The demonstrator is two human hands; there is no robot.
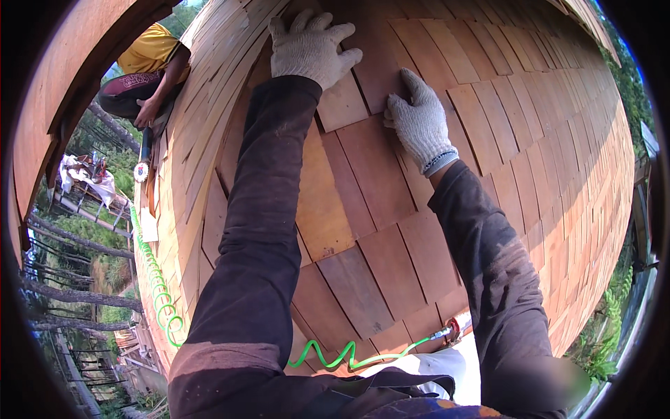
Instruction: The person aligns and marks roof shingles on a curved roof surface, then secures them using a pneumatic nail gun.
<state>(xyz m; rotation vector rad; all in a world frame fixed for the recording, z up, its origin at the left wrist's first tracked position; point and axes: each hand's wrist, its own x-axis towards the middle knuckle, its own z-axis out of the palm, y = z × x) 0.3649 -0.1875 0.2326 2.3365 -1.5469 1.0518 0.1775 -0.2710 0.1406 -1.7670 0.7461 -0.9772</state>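
My left hand (pixel 310 49), in a pale knit glove, lies with fingers spread on the wooden shingles near the top of the view. Just below its palm shows a light tan shingle (pixel 343 105). Between my two hands is a darker reddish-brown shingle (pixel 375 66). Against that shingle's right side rests my right hand (pixel 421 122), gloved alike, with one finger stretched upward and the thumb apart; its other fingers are partly hidden. Neither hand visibly holds anything. Below my left forearm's edge, a yellowish shingle (pixel 322 202) stands out among the brown ones.
A green coiled hose (pixel 342 359) crosses low in view to a metal fitting on a red-and-silver tool (pixel 457 326), partly hidden by my right arm. At upper left sits another person (pixel 150 63) in yellow, near a dark-handled object (pixel 145 146). Trees stand beyond the curved surface's left edge.
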